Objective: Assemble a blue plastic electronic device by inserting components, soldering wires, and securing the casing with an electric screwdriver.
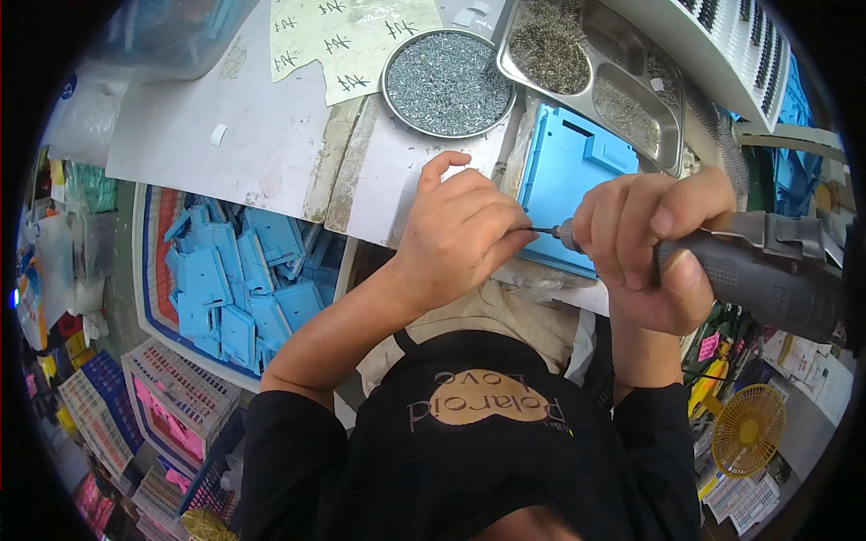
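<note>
My right hand [649, 243] is wrapped round a dark grey electric screwdriver [767, 270], held level with its bit pointing left. At the bit's tip, the thumb and forefinger of my left hand [469, 225] are pinched together; whatever sits between them is too small or hidden to make out. Just beyond and partly beneath the hands lies a flat light-blue plastic panel [564, 180] with a raised rectangular part. A round metal dish [386, 86] full of small silvery screws stands past my left hand.
Behind the panel, a steel compartment tray [591, 95] holds small metal parts. A white slotted rack [731, 54] rises at the far right. Left of me is a bin [144, 270] of blue plastic pieces. A yellow fan [749, 431] stands at lower right. Marked paper [307, 45] covers the table's back.
</note>
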`<state>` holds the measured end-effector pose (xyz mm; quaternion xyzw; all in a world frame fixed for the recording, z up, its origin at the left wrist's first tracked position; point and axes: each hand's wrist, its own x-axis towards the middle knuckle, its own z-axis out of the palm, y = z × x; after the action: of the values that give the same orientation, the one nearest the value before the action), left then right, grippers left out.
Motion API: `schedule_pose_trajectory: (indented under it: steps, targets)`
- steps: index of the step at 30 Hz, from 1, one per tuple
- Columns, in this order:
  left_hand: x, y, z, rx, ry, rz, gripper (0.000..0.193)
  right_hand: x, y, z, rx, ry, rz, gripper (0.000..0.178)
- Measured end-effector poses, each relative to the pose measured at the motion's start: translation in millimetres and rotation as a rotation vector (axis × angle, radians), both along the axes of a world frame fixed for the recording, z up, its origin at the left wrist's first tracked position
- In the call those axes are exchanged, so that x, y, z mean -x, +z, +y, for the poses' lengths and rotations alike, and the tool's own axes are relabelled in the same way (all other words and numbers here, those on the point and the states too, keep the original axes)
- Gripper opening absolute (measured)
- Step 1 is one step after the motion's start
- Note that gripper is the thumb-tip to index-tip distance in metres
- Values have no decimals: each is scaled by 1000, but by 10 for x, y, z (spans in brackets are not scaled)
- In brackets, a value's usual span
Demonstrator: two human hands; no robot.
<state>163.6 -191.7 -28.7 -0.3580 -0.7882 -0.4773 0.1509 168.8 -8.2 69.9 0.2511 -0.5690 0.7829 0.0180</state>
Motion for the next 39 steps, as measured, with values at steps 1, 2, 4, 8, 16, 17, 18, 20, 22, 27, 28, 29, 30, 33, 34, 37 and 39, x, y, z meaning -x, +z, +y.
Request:
schedule_pose_trajectory:
  steps: [1,2,4,8,16,17,18,20,22,27,28,29,30,33,34,37,39]
  targets:
    - [-3,1,6,-5,-3,1,17,-7,25,19,3,-6,-2,25]
    - [-12,1,2,-5,2,3,17,-14,24,17,22,0,-4,26]
    - [-29,-1,-3,-7,10,13,17,-35,8,-4,69,20,-10,28]
    - [-67,-22,-60,102,-28,38,30,-122,-24,-38,88,1,-52,29]
    - [26,89,-174,244,-289,-156,114,-306,-313,-134,-224,-60,0,22]
    - [19,50,-178,244,-296,-167,112,-324,-344,-145,-289,-73,42,21]
    - [15,32,-181,244,-303,-178,109,-326,-374,-148,-355,-87,90,21]
    - [37,82,-165,259,-300,-184,104,-353,-422,-159,-412,-127,141,20]
    - [85,187,-120,314,-311,-162,94,-339,-449,-145,-391,-153,147,19]
    - [184,216,166,242,-255,-15,48,-235,-110,457,-73,-169,150,32]
    - [151,217,253,298,-229,1,44,-203,-71,668,-14,-171,192,37]
    - [140,229,366,351,-212,27,41,-244,-58,816,-6,-275,138,33]
    - [133,234,454,410,-181,54,38,-221,-169,954,10,-323,135,30]
    - [103,139,616,442,-124,104,34,-197,-407,1100,-24,-473,73,25]
    - [104,153,632,454,-114,118,34,-174,-429,1119,-28,-503,56,24]
    - [89,160,605,512,-109,97,34,-35,-392,1137,28,-470,114,17]
    - [85,189,629,526,-111,93,34,21,-550,1104,-196,-574,80,12]
